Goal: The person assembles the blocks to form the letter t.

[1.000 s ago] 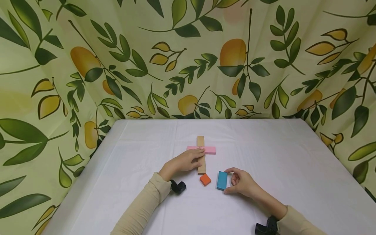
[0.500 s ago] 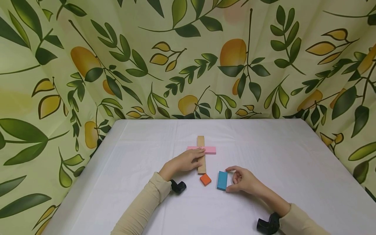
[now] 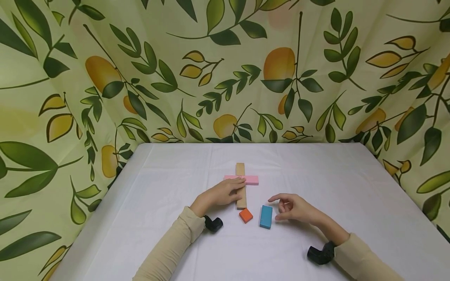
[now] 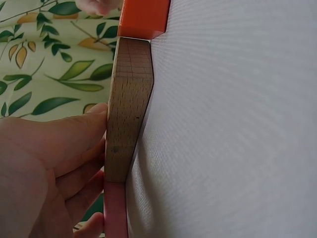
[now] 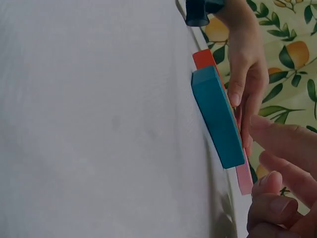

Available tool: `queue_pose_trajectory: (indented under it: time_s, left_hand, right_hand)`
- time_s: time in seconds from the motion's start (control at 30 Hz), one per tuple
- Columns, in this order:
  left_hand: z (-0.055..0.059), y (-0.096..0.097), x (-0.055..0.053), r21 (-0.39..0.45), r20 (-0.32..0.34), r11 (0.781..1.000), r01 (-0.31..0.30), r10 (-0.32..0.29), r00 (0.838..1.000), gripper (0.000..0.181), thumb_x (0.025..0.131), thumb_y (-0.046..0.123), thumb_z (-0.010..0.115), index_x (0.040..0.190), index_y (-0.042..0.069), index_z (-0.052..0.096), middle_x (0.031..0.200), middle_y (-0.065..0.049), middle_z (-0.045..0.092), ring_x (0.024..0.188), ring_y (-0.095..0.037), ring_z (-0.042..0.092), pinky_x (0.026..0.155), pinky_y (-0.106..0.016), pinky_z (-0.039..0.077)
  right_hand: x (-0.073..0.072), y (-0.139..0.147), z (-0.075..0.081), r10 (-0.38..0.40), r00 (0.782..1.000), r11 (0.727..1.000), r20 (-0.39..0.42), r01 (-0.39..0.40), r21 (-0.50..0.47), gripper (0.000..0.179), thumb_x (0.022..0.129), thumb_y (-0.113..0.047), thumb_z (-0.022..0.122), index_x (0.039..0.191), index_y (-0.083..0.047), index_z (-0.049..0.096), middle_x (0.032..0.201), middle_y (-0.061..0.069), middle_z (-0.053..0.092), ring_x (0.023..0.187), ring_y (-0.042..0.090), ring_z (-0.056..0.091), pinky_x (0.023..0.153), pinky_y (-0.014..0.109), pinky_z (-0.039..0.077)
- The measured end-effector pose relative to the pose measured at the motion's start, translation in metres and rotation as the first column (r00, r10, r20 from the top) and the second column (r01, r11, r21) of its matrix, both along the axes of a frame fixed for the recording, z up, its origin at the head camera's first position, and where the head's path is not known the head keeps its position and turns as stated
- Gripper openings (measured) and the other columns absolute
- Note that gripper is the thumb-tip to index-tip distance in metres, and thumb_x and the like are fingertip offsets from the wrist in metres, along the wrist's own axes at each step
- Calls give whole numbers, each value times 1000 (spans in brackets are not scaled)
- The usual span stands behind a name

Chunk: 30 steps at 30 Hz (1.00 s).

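Note:
My left hand (image 3: 218,193) rests on flat-lying blocks laid out like a cross. Its fingers cover the middle of the pink bar (image 3: 251,180) and part of the lower natural-wood block (image 3: 241,202). Beyond the pink bar lies the upper wood block (image 3: 240,168). In the left wrist view the thumb lies along the top edge of a wood block (image 4: 130,114). Just right of the blue block (image 3: 266,217) is my right hand (image 3: 298,208), thumb and forefinger spread, holding nothing. A small orange block (image 3: 245,215) sits turned askew at the cross's lower end.
A white cloth (image 3: 183,164) covers the table. Behind and beside it hangs a leaf-patterned curtain (image 3: 225,78). Black devices are strapped at the left wrist (image 3: 213,224) and the right wrist (image 3: 321,253).
My right hand's thumb and forefinger have come off the blue block, and the hand has drawn up and to the right. The blue block and the left hand stay put.

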<state>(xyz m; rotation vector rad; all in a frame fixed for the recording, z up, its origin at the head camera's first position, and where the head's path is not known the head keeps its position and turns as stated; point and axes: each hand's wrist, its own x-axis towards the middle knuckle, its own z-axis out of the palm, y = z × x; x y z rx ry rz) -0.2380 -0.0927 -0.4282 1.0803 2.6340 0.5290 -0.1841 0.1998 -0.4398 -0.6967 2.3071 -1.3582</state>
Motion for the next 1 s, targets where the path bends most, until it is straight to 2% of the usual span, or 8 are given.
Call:
queue_pose_trajectory:
  time_s: [0.2,0.3,0.57,0.77,1.0]
  left_hand:
    - [-1,0,-1,-2,3,1000,-2,2,1000,53,98,25,55,146,7,41,157,-5,36,150,-22,28,122,-41,28]
    - [0,0,0,0,2,1000,-2,2,1000,53,98,25,55,146,7,41,157,-5,36,150,-22,28,122,-42,28]
    - [3,0,2,-1,6,1000,-6,6,1000,53,98,25,56,145,6,42,157,-5,36,150,-23,28,122,-42,28]
    - [3,0,2,7,4,1000,-6,6,1000,53,98,24,56,145,6,42,157,-6,37,149,-23,29,122,-41,28]
    - [0,0,0,6,-6,1000,2,-2,1000,53,98,24,56,145,6,43,156,-6,38,149,-23,30,122,-42,29]
  right_hand:
    - [-13,2,1,123,992,992,1,-123,3,48,81,-10,75,123,5,57,73,17,44,61,3,41,53,17,37]
    - [-19,2,1,182,983,983,6,-182,1,47,81,-9,75,122,7,57,71,20,39,62,1,40,54,18,37]
    - [-28,-2,0,249,968,968,23,-250,29,47,81,-8,74,123,6,58,66,0,36,62,6,39,58,18,37]
    - [-32,-6,0,272,960,960,61,-275,51,46,82,-5,72,125,5,57,68,0,36,63,6,39,59,18,37]
    - [-38,-13,2,288,956,951,63,-293,96,42,82,-4,70,123,-1,61,68,-1,37,65,12,41,62,17,39]
